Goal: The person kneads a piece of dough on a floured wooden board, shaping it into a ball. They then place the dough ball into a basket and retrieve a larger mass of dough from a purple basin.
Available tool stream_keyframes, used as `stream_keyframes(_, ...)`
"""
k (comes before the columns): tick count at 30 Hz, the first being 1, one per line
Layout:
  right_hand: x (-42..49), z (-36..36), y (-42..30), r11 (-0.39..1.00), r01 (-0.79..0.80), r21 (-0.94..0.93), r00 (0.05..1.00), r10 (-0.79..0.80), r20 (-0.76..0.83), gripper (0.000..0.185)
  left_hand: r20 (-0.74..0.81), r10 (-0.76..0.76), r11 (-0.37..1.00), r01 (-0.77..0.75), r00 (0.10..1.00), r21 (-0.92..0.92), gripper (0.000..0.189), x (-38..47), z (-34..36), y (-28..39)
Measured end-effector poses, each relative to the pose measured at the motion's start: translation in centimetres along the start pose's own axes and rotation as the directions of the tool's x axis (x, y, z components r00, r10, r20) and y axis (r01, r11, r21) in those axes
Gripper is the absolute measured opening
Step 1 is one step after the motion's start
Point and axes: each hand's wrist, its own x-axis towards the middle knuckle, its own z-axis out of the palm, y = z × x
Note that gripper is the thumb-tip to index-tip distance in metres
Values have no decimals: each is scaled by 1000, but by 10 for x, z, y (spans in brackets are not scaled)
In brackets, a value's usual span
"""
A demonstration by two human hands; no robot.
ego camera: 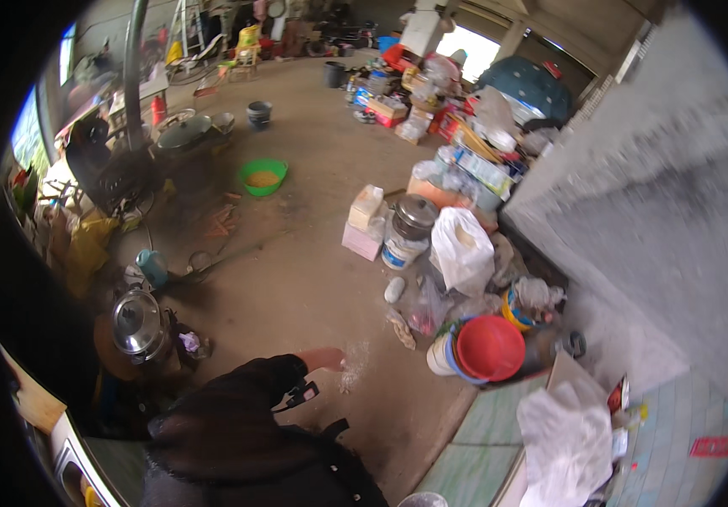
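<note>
My left hand [328, 359] reaches out from a black sleeve over the brown floor. It is blurred and its fingers look bunched together; whether they hold anything cannot be made out. White powder or grains [354, 367] show just beyond the fingertips, scattered on or above the floor. A small dark device with a strap [302, 394] hangs by the wrist. Out of view is my right hand. At the bottom edge the rim of a round, pale container [424, 500] peeks in, beside a green tiled ledge [475, 447].
A red basin [491, 347] sits on buckets to the right, near a white plastic bag [462, 247] and a lidded pot [415, 215]. Leftward stands a steel pot with a lid [137, 323]. Farther off, a green basin [262, 176] holds yellow grain-like contents. Piled boxes [389, 111] lie beyond.
</note>
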Motion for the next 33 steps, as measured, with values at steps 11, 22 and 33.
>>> stream_keyframes(11, 256, 134, -280, 928, -100, 359, 990, 58, 125, 6, 155, -408, 886, 431, 900, -171, 49, -41, -65, -151)
stream_keyframes(22, 441, 285, -474, 950, 67, 306, 993, -92, 69, 21, 67, -378, 899, 383, 923, -214, 42, 197, -208, -223)
stream_keyframes(33, 581, 364, -582, 896, -178, 407, 979, 121, 162, 16, -153, 159, 977, -178, 975, -119, 40, 488, -373, -168)
